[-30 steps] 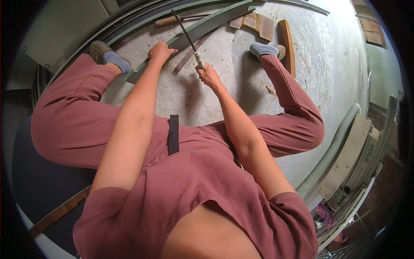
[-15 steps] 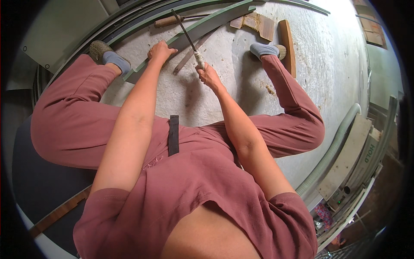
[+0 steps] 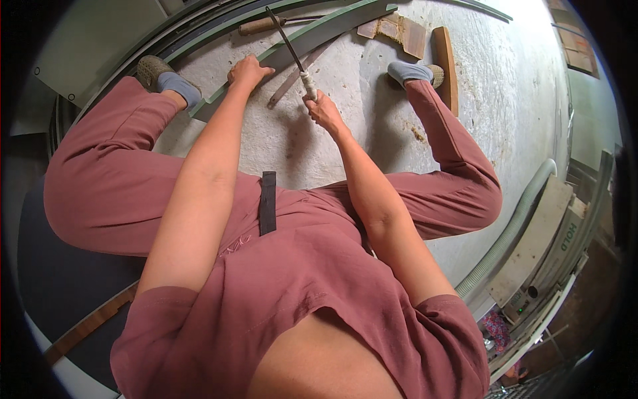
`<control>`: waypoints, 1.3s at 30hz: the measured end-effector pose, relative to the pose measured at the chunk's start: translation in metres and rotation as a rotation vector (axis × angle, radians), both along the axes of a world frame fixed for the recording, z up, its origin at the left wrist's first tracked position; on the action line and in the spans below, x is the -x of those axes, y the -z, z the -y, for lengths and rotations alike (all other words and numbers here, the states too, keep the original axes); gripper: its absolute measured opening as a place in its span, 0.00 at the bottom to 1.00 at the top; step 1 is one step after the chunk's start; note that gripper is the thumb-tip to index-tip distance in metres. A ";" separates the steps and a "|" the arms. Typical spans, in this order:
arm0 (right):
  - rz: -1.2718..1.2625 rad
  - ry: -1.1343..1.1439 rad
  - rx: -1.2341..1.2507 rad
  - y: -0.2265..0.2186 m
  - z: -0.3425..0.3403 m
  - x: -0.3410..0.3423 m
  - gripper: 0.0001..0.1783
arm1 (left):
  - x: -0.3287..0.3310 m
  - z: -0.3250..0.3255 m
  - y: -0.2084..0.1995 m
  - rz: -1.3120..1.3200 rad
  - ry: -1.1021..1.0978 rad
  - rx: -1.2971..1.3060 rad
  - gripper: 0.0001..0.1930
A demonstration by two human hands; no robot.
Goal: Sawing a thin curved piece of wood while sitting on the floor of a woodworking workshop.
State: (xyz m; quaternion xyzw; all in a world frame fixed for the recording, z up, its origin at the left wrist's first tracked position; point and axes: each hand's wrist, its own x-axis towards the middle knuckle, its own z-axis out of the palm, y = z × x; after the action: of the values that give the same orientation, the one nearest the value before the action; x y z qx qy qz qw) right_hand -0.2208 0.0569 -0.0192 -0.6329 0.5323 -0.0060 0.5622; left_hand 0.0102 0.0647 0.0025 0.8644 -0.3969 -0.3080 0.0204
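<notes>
A long grey strip with a pale green edge [image 3: 312, 41] lies slanting across the floor at the far side. My left hand [image 3: 248, 72] is closed over its near edge, thumb sticking out to the right. In my right hand [image 3: 323, 112] is a thin dark metal rod tool [image 3: 287, 41] with a white wrapped handle [image 3: 308, 84]. The rod points up and away to the left and passes in front of the strip; I cannot tell whether they touch. Just left of the handle, a narrow flat brown bar [image 3: 287, 88] lies partly under the strip.
Beyond the strip lies a tool with a wooden handle [image 3: 260, 26]. Wooden pieces [image 3: 407, 36] and a long wooden block [image 3: 446, 70] rest by my right foot [image 3: 409, 72]. A ribbed hose [image 3: 512, 236] and a pale box [image 3: 531, 243] stand at the right.
The whole view has shifted slightly. Both hands sit a touch farther away, and their grips look the same.
</notes>
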 end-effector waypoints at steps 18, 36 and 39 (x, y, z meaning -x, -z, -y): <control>-0.005 0.009 -0.003 -0.003 0.001 0.004 0.15 | 0.003 0.003 -0.003 -0.020 0.002 0.008 0.32; -0.050 -0.004 0.030 -0.003 0.002 0.005 0.16 | 0.005 0.005 -0.008 -0.035 0.001 -0.015 0.32; -0.030 0.007 -0.010 -0.006 -0.001 0.001 0.17 | 0.001 -0.001 -0.004 -0.021 -0.007 -0.011 0.32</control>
State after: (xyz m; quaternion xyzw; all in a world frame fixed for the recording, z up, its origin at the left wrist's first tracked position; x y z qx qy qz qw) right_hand -0.2217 0.0581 -0.0133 -0.6284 0.5428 0.0041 0.5572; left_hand 0.0096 0.0652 0.0064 0.8626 -0.3920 -0.3190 0.0209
